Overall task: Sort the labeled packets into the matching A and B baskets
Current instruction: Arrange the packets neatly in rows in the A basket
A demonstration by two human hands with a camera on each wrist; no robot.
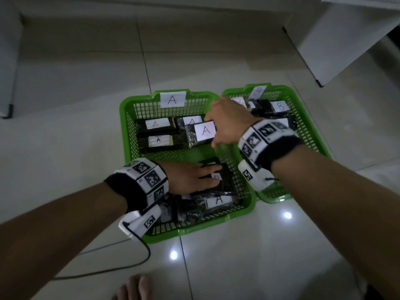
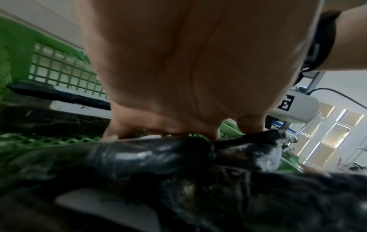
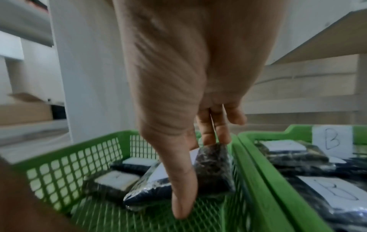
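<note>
Two green baskets sit side by side on the tile floor: basket A [image 1: 123, 109] on the left and basket B [image 1: 291, 92] on the right, each with a paper letter on its far wall. My left hand [image 1: 216, 173] lies flat, fingers spread, on a dark packet [image 1: 228, 185] at the near right of basket A; its label is mostly covered. My right hand [image 1: 213, 126] reaches over a tilted packet marked A [image 1: 202, 132] in basket A. Straight fingers [image 3: 215, 133] touch that packet's [image 3: 212, 169] far corner, and the thumb [image 3: 182, 196] hangs down in front of it.
More A packets [image 1: 157, 123] lie at the back of basket A and another [image 1: 218, 201] at its front. B packets [image 1: 279, 107] fill basket B. White furniture [image 1: 346, 40] stands at the far right. A black cable [image 1: 129, 267] and a bare foot [image 1: 134, 286] are on the near floor.
</note>
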